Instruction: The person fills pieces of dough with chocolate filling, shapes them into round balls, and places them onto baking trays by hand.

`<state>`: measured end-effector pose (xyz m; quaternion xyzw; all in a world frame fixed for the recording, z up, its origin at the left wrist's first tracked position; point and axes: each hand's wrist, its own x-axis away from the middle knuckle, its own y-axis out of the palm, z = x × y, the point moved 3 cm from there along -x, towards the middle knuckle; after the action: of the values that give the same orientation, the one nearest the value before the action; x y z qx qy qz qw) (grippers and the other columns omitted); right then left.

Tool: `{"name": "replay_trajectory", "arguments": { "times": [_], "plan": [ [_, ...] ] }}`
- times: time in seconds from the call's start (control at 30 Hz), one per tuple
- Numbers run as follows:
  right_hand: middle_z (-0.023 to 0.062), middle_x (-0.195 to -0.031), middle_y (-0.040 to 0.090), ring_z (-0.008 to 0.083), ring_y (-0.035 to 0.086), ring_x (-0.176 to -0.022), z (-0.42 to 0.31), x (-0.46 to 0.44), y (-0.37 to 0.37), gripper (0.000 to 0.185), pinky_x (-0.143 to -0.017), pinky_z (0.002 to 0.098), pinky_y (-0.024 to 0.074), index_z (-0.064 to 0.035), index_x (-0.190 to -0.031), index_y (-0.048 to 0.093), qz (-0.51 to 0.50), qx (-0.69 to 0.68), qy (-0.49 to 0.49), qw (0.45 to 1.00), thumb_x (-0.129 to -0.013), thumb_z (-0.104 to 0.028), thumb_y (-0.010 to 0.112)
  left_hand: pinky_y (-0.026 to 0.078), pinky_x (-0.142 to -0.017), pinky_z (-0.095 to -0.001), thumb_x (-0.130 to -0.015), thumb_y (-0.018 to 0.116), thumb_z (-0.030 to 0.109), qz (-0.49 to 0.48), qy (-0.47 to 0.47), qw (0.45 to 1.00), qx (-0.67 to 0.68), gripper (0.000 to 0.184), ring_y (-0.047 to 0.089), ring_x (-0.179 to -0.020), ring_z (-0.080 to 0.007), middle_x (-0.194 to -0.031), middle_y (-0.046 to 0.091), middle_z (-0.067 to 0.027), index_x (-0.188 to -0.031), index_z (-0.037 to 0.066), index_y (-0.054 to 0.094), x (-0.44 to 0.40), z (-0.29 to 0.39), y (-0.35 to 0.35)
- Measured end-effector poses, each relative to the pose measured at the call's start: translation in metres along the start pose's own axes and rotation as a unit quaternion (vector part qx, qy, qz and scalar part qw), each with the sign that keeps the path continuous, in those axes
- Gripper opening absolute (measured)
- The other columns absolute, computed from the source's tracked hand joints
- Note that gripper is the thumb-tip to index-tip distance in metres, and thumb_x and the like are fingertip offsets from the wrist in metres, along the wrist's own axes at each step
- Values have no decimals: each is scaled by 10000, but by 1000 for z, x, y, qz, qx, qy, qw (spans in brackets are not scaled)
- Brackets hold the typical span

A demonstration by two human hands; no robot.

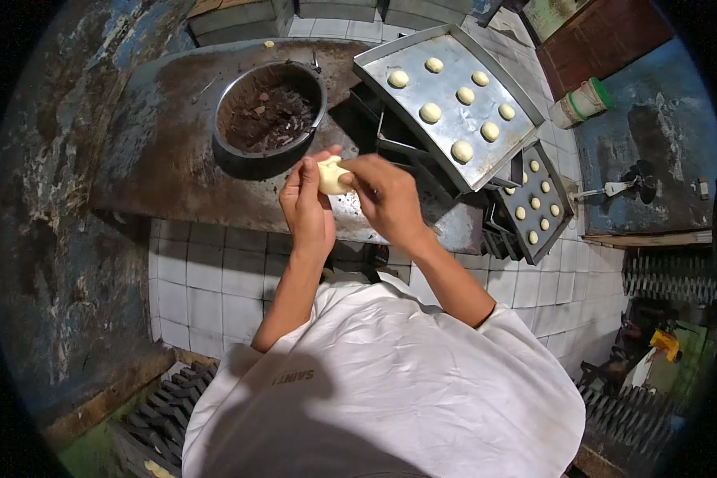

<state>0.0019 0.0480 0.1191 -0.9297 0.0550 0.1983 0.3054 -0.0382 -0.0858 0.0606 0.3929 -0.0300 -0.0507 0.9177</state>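
Note:
A piece of pale yellow dough is held between my two hands over the front part of the table. My left hand cups it from the left with the fingers curled round it. From the other side, my right hand pinches the dough's edge between thumb and fingers. Just beyond my hands stands a round metal bowl with a dark brown, chocolate-like filling smeared over its inside. To the right, a metal baking tray carries several round dough balls, spaced apart.
Under the tray are more stacked trays, and a lower tray of dough balls sits at the right. A small dough scrap lies on the worn table. A white bucket with a green rim stands far right. Black racks are behind, lower left.

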Motion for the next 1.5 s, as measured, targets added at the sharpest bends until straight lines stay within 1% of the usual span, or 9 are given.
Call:
{"name": "replay_trajectory", "arguments": {
  "times": [0.17, 0.23, 0.47, 0.63, 0.77, 1.03, 1.17, 1.4, 1.5],
  "plan": [
    [79, -971, 704, 151, 681, -854, -2, -14, 16, 186, -730, 312, 546, 6, -997, 717, 87, -239, 117, 960, -854, -107, 757, 440, -1101, -416, -1021, 496, 180, -172, 9, 984, 36, 362, 581, -1273, -283, -1426, 553, -233, -1241, -61, 653, 6, 33, 11],
    [65, -914, 709, 92, 649, -827, 0, -12, 28, 250, -724, 271, 523, 35, -1053, 712, -5, -342, 197, 919, -855, -107, 767, 451, -1088, -403, -1016, 510, 170, -151, -8, 988, 26, 351, 580, -1270, -270, -1410, 565, -220, -1251, -56, 641, 4, 33, 4],
    [90, -942, 693, 214, 684, -864, -36, -8, 44, 282, -725, 293, 517, -25, -1083, 756, 108, -98, 59, 988, -815, -103, 793, 505, -985, -326, -1014, 603, 154, 9, -131, 990, 55, 296, 634, -1147, -201, -1261, 649, -145, -1265, 0, 576, -11, 19, -42],
    [86, -875, 607, 256, 647, -861, -33, -8, 36, 199, -772, 332, 528, -59, -958, 735, 141, 99, 31, 985, -782, -106, 814, 483, -1007, -333, -1039, 568, 155, -93, -62, 994, 20, 229, 624, -1163, -211, -1326, 636, -162, -1108, -28, 688, -11, 29, -22],
    [32, -821, 641, 110, 625, -822, -17, -16, 43, 150, -704, 289, 504, 4, -824, 704, 103, -270, 162, 944, -788, -86, 819, 466, -1028, -341, -1027, 569, 146, -170, -45, 984, -3, 233, 600, -1204, -210, -1347, 623, -167, -1120, -32, 689, -11, 43, -7],
    [66, -933, 673, 167, 653, -804, -41, -7, 43, 335, -734, 298, 520, -36, -1136, 750, 128, -74, 83, 986, -803, -31, 784, 505, -975, -326, -1032, 572, 194, -39, -166, 984, 46, 306, 620, -1147, -192, -1250, 660, -125, -1264, -1, 616, -12, 24, -33],
    [105, -900, 622, 261, 654, -805, -24, 5, 51, 322, -707, 357, 531, -69, -1067, 745, 138, 45, 47, 988, -748, -40, 783, 522, -940, -310, -1062, 552, 243, -43, -164, 985, 43, 306, 629, -1134, -182, -1260, 661, -125, -1238, 8, 639, -9, 28, -26],
    [65, -827, 683, 119, 644, -752, 17, -6, 26, 176, -652, 276, 499, 12, -907, 746, 120, -248, 245, 929, -790, -99, 817, 455, -1037, -353, -1059, 563, 206, -111, -68, 991, -11, 226, 596, -1201, -196, -1287, 653, -137, -1101, 23, 690, -12, 0, -3],
    [78, -823, 712, 117, 652, -744, 16, -7, 22, 153, -670, 282, 510, 28, -904, 749, 164, -176, 219, 946, -823, -93, 796, 497, -904, -293, -1056, 573, 213, -36, -85, 996, -18, 213, 626, -1045, -149, -1158, 672, -110, -1042, 20, 661, -23, -24, 5]
  ]
}}
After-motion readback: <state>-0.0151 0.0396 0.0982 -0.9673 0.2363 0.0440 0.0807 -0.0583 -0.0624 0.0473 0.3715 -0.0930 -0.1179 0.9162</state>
